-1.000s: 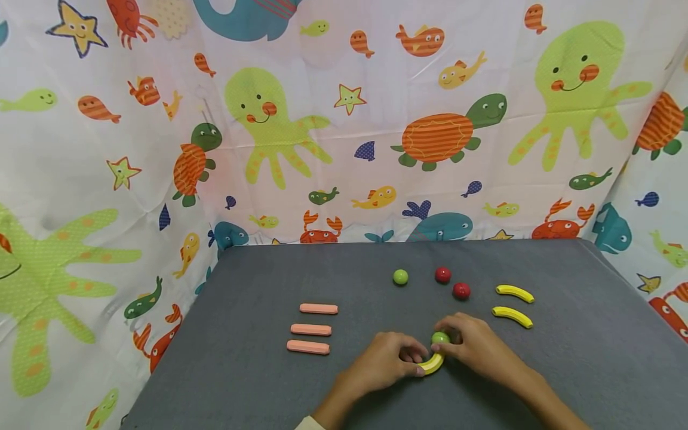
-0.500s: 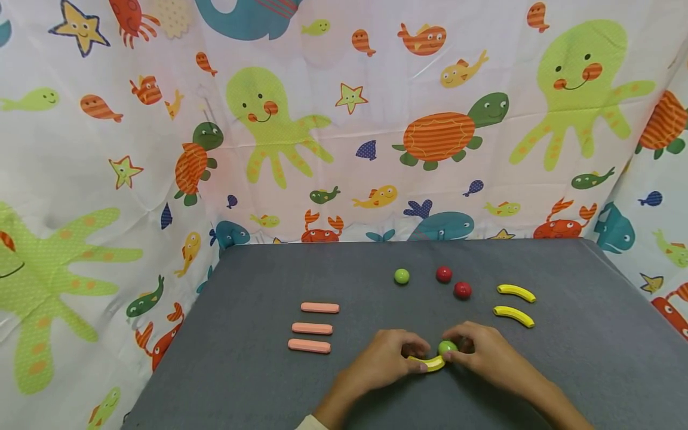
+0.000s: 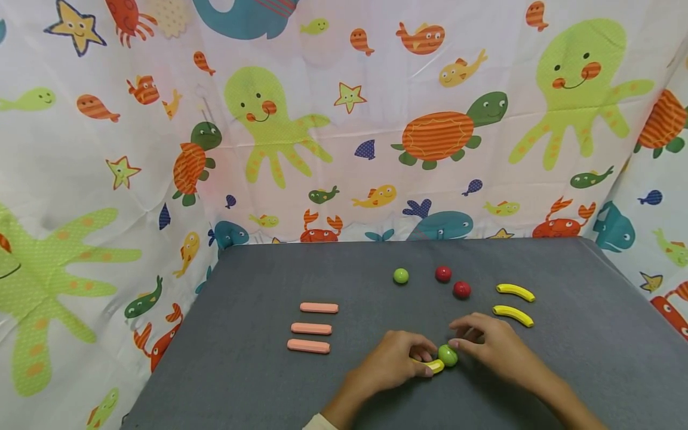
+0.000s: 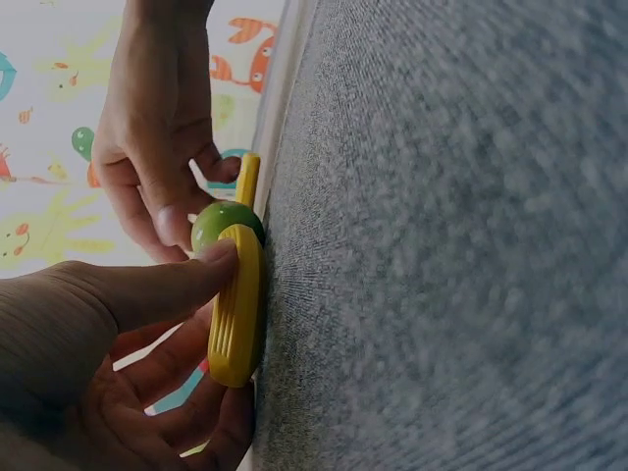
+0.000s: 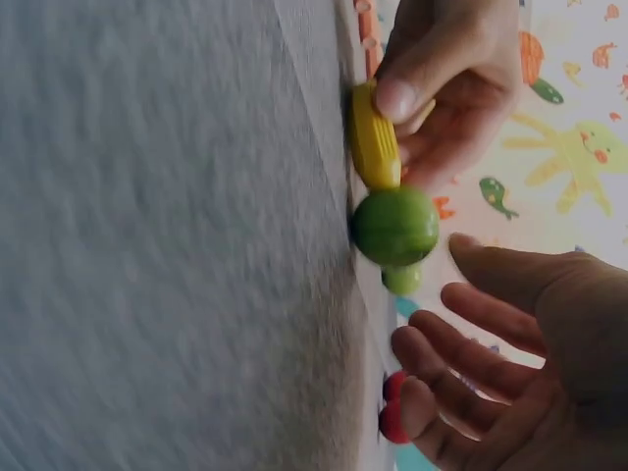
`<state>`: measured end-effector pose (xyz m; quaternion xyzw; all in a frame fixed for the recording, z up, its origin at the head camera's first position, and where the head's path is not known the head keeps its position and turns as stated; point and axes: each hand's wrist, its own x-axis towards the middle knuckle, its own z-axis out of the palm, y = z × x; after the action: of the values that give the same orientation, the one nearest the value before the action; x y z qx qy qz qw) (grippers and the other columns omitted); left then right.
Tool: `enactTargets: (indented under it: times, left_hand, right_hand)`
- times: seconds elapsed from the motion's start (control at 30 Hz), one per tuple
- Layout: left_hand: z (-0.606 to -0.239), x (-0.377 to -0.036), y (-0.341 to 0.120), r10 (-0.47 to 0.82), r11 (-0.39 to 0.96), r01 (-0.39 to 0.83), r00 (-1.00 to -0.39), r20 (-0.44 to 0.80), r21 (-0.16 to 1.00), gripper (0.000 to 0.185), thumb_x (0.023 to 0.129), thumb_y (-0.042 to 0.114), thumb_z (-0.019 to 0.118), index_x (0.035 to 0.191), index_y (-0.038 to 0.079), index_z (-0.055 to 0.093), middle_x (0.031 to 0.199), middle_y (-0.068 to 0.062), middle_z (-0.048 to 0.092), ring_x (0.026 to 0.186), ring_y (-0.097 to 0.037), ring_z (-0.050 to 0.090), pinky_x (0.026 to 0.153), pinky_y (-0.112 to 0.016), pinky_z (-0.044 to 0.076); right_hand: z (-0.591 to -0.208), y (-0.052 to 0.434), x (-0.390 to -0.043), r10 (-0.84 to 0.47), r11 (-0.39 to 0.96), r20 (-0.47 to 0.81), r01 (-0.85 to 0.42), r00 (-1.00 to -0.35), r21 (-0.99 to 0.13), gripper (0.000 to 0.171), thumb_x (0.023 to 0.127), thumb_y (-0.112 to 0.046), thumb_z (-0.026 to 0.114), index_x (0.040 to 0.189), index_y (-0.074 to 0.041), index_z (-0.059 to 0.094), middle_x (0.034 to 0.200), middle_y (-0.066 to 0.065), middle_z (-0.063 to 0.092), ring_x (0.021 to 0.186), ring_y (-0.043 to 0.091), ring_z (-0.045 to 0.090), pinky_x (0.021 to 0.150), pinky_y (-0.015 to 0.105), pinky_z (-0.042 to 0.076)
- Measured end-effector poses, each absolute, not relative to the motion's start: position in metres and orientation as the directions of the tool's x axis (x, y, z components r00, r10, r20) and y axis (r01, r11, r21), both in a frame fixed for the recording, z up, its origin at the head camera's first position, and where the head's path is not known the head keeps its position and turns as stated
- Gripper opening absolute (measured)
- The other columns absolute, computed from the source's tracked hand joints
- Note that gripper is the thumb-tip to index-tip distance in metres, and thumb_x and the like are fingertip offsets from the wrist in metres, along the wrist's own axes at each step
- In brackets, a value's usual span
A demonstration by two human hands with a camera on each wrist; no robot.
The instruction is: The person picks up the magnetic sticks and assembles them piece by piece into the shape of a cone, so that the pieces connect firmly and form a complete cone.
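Observation:
A curved yellow toy banana point(image 3: 436, 366) lies on the grey cloth, its near end pinched between the thumb and fingers of my left hand point(image 3: 391, 359). Right at the banana's free end sits a shiny green ball point(image 3: 448, 356), close against it in the right wrist view, where the ball point(image 5: 395, 227) shows a faint ridge. My right hand point(image 3: 497, 343) hovers just beyond the ball with its fingers spread and loosely bent. A gap shows between the right thumb and the ball in the right wrist view. My left fingers hide part of the banana.
Three pink hexagonal sticks point(image 3: 311, 328) lie in a column at the left. Toward the back are another green ball point(image 3: 400, 276) and two red balls point(image 3: 461, 290). Two more toy bananas point(image 3: 513, 316) lie at the right. A sea-animal curtain point(image 3: 344, 119) borders the table.
The green ball, first gripped by my right hand atop the banana's end, has come down beside that end. My right hand has let go and drawn back right. My left hand keeps hold.

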<state>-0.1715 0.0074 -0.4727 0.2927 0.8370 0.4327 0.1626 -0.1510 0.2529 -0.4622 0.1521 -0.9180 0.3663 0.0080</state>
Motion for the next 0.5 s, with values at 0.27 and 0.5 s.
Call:
enactTargets:
  times: [0.27, 0.5]
  left_hand:
    - [-0.473, -0.171, 0.008, 0.624, 0.449, 0.336, -0.781, -0.022, 0.828, 0.030, 0.085, 0.005, 0.089, 0.113, 0.006, 0.080, 0.086, 0.010, 0.074, 0.077, 0.008, 0.061, 0.072, -0.014, 0.052]
    - [-0.472, -0.170, 0.007, 0.623, 0.459, 0.333, -0.782, -0.032, 0.824, 0.030, 0.084, 0.004, 0.088, 0.113, 0.006, 0.080, 0.088, 0.009, 0.076, 0.078, 0.009, 0.063, 0.073, -0.014, 0.052]
  right_hand:
    - [-0.455, 0.272, -0.167, -0.199, 0.770, 0.259, -0.314, -0.945, -0.555, 0.028, 0.087, -0.017, 0.088, 0.112, -0.008, 0.078, 0.102, 0.001, 0.074, 0.080, 0.004, 0.064, 0.068, 0.026, 0.054]
    - [-0.452, 0.294, -0.184, -0.156, 0.829, 0.213, -0.245, -0.964, -0.503, 0.035, 0.088, -0.014, 0.087, 0.118, -0.001, 0.076, 0.104, 0.010, 0.074, 0.089, 0.024, 0.069, 0.078, 0.048, 0.059]
